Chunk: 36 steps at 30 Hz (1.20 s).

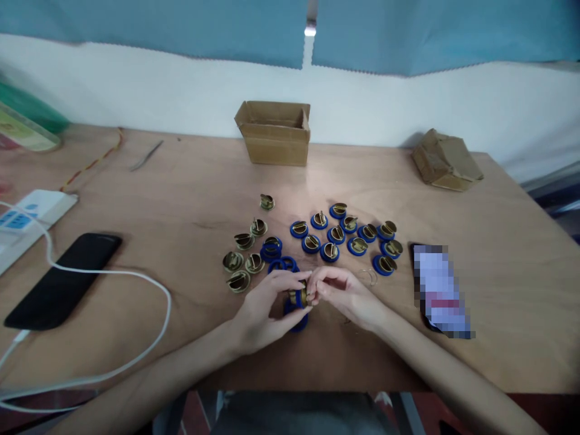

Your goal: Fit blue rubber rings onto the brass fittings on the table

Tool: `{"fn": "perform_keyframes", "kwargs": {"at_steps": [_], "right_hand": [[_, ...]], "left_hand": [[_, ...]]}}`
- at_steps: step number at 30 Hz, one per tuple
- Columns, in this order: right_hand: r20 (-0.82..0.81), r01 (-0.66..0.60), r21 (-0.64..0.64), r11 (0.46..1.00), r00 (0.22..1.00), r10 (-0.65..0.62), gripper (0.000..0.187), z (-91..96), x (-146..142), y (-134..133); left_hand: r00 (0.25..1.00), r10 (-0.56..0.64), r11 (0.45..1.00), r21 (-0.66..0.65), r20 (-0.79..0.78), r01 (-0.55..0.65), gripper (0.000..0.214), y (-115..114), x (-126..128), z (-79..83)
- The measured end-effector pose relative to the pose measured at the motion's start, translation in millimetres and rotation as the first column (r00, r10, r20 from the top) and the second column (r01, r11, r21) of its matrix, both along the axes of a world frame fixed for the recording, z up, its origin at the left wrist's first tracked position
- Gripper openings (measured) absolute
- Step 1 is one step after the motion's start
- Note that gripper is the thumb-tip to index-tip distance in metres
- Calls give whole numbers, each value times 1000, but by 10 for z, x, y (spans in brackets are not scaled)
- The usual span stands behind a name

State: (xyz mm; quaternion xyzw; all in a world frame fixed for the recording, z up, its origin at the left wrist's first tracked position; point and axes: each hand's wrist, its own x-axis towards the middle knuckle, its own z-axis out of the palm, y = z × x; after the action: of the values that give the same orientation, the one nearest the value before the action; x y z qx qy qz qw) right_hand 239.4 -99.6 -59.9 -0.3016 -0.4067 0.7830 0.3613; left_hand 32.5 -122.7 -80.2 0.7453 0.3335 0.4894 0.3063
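Observation:
My left hand [265, 311] and my right hand [347, 296] meet near the table's front edge, both pinching one small brass fitting [299, 295] with a blue ring on it. Loose blue rings [281, 264] lie just beyond my fingers. To the left sit several bare brass fittings [244, 241]. Farther back and to the right lie several brass fittings seated in blue rings [336, 234]. A thin wire ring [369, 277] lies beside my right hand.
An open cardboard box [274, 132] stands at the back wall, a flattened one [446, 160] at the back right. A black phone [63, 279] with a white cable [136, 275] lies left, another phone [439, 290] right. A power strip [27, 217] and tweezers [145, 156] are far left.

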Motion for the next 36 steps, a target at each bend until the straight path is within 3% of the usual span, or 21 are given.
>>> {"fn": "perform_keyframes", "kwargs": {"at_steps": [11,16,20,26,30,36], "right_hand": [[34,-27,31,999,999,26,15,3,6,-23],[117,-17,185,983,993,-5,14,53,16,-20],[237,-51,342,938,971,-34,17,113,23,-25],[378,-147,473,869,924,-49,18,183,-5,-52],[432,-196,496,846,901,-45,17,162,2,-56],[422,-187,474,860,906,-36,22,175,12,-57]], "left_hand": [[997,36,996,83,-68,-30,41,6,-5,123],[996,43,995,91,-80,-36,40,5,-13,119],[996,42,994,105,-84,-33,40,14,-17,115],[994,67,994,96,-88,-59,39,15,-31,105],[994,62,994,94,-94,-53,38,2,-39,106],[995,59,993,109,-76,-51,38,19,-37,95]]}}
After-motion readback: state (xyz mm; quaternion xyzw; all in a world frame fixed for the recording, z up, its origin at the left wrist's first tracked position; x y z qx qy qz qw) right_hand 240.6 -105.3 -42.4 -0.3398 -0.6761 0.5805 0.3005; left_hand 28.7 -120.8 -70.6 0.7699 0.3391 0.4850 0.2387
